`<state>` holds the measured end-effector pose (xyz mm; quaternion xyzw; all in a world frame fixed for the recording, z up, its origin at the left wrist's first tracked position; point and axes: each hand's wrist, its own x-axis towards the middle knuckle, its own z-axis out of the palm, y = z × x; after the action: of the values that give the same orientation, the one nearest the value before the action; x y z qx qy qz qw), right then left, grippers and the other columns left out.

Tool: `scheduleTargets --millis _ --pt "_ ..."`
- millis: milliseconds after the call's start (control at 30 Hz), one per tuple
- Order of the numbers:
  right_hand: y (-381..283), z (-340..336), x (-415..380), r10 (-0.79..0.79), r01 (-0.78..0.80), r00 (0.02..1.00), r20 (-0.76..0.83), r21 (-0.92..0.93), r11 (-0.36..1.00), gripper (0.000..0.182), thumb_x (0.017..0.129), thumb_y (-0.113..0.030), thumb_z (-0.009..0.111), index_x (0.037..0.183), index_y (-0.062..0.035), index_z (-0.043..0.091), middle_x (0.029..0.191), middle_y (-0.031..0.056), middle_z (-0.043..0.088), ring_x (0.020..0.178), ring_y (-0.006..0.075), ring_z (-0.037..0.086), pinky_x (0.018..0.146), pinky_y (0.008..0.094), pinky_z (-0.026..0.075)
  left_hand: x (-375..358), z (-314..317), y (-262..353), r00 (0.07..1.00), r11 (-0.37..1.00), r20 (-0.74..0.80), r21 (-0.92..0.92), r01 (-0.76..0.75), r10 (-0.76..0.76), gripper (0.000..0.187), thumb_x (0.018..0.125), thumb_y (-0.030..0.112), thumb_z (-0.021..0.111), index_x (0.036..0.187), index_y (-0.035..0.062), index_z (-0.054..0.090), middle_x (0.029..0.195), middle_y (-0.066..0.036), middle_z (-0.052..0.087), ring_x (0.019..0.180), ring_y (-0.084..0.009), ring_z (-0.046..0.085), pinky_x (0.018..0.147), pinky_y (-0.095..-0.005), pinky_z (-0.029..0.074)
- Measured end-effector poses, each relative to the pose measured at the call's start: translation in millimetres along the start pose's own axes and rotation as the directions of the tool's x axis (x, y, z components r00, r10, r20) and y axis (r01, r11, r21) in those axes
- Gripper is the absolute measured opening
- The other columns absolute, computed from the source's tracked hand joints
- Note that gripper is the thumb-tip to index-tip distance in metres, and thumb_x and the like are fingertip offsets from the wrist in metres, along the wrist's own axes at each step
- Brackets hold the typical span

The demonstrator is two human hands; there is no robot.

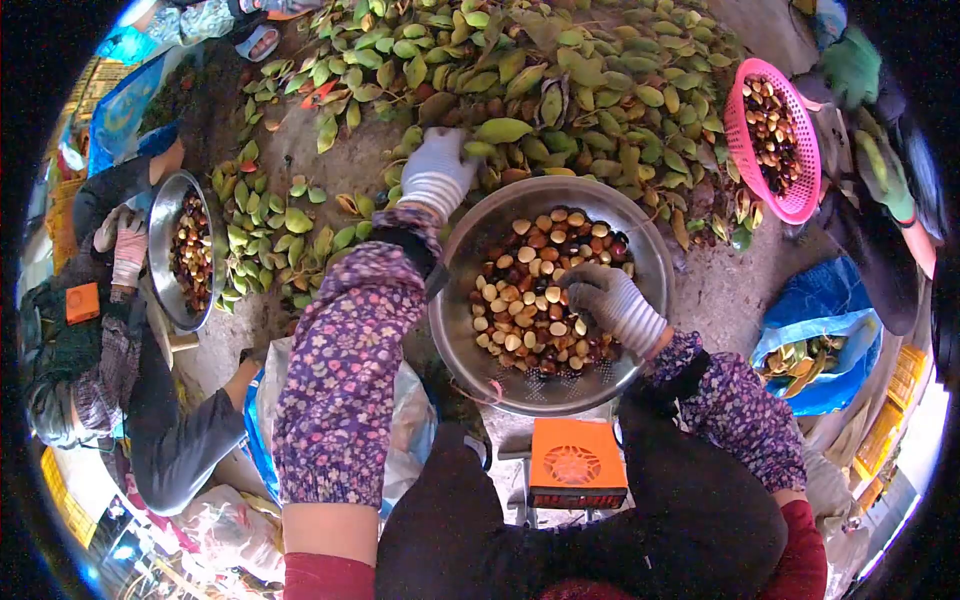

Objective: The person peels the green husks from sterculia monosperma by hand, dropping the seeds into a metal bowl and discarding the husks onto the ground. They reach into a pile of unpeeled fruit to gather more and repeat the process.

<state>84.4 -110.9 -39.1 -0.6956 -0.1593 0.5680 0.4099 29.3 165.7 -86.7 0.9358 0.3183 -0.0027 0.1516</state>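
Observation:
My left hand [437,168], in a white striped glove, reaches to the near edge of a heap of green pods [600,80]. Its fingers look curled away from me, and what they may hold is hidden. One larger green pod [503,130] lies just right of the thumb. A wide metal bowl [655,240] with a perforated bottom sits in front of me, holding pale and dark brown nuts [525,290]. Inside it, my right hand [612,300], gloved with a grey palm side, rests low over the nuts at the right. Its fingers are drawn together; their tips are partly hidden.
An orange box with a fan grille [577,460] sits between my legs. At left, a co-worker's gloved hand [125,240] is near another metal bowl [160,255]. A pink basket [740,130] of nuts and a co-worker's green glove [855,68] are at right, above a blue bag [825,290].

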Motion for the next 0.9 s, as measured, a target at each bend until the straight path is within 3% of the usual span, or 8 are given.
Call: scheduleTargets --millis 100,167,267,333,367,600,767,900 --pt "-3 -8 1 -0.046 0.045 0.999 -0.026 -0.034 0.998 0.021 0.086 -0.011 0.05 0.102 0.0011 0.058 0.069 -0.0011 0.053 0.057 0.006 0.047 0.05 0.0198 0.039 -1 -14 -22 0.973 0.84 -0.206 -0.542 -0.03 -0.099 0.033 0.086 0.026 0.056 0.107 0.0011 0.056 0.088 -0.017 0.061 0.081 -0.0309 0.063 0.073 -0.0369 0.049" --pt "-20 -13 -4 -0.092 0.084 0.993 -0.07 -0.103 0.991 0.021 0.085 -0.012 0.052 0.101 0.0008 0.059 0.079 0.0068 0.059 0.07 0.0131 0.054 0.064 0.0258 0.043 -27 -54 -7 0.964 0.305 0.166 -0.926 0.225 -0.206 0.029 0.09 0.023 0.047 0.097 -0.0029 0.058 0.074 -0.01 0.059 0.064 -0.0174 0.056 0.061 -0.0266 0.047" --pt "-51 -12 -11 -0.222 0.211 0.97 -0.101 -0.107 0.972 0.023 0.086 -0.016 0.054 0.103 0.0001 0.058 0.088 0.0123 0.061 0.082 0.0186 0.058 0.075 0.0302 0.045 -62 -53 -4 0.999 0.526 0.017 -0.851 -0.009 0.045 0.024 0.088 0.017 0.048 0.095 -0.0045 0.057 0.077 -0.008 0.059 0.064 -0.0138 0.055 0.058 -0.0258 0.045" --pt "-37 -5 6 -0.527 0.512 0.835 -0.157 -0.131 0.849 0.028 0.088 -0.022 0.054 0.106 -0.0007 0.056 0.089 0.0119 0.062 0.081 0.0233 0.059 0.074 0.0339 0.046 -84 -45 33 0.99 0.536 0.015 -0.839 0.089 -0.14 0.021 0.085 0.01 0.051 0.098 -0.0051 0.057 0.082 -0.01 0.061 0.07 -0.0143 0.057 0.063 -0.0263 0.046" --pt "-64 0 -7 -0.432 0.414 0.889 -0.15 -0.132 0.9 0.032 0.088 -0.028 0.056 0.103 0.001 0.056 0.088 0.0149 0.062 0.079 0.0279 0.06 0.073 0.0359 0.046 -97 -61 58 0.967 0.458 0.203 -0.853 0.252 -0.154 0.021 0.083 0.008 0.053 0.1 -0.0035 0.057 0.086 -0.012 0.063 0.074 -0.0191 0.059 0.068 -0.028 0.047" --pt "-35 5 17 -0.185 0.183 0.983 0.006 -0.166 0.969 0.026 0.089 -0.021 0.056 0.1 0.0027 0.055 0.083 0.0028 0.058 0.072 0.0077 0.051 0.063 0.0229 0.044 -141 -50 91 0.996 0.692 -0.055 -0.717 -0.087 0.069 0.02 0.083 0.013 0.06 0.099 -0.0001 0.057 0.081 -0.02 0.06 0.073 -0.032 0.061 0.065 -0.0341 0.047" --pt "-20 24 11 -0.305 0.307 0.951 -0.046 0.028 0.951 0.022 0.089 -0.02 0.051 0.091 0.0021 0.055 0.075 0.0146 0.058 0.069 0.0202 0.055 0.065 0.0315 0.045 -150 -39 80 0.986 0.77 -0.01 -0.623 -0.139 0.169 0.016 0.087 0.014 0.051 0.093 -0.0012 0.055 0.081 -0.023 0.059 0.076 -0.0402 0.058 0.065 -0.0417 0.046" --pt "-5 28 6 -0.514 0.474 0.849 -0.122 -0.256 0.843 0.02 0.087 -0.009 0.048 0.102 0.0023 0.055 0.081 0.0147 0.06 0.074 0.0205 0.056 0.071 0.0307 0.046 -153 -41 76 0.995 0.767 0.01 -0.638 -0.069 0.099 0.015 0.088 0.012 0.047 0.093 -0.0004 0.055 0.078 -0.022 0.059 0.075 -0.0412 0.057 0.064 -0.0437 0.046"
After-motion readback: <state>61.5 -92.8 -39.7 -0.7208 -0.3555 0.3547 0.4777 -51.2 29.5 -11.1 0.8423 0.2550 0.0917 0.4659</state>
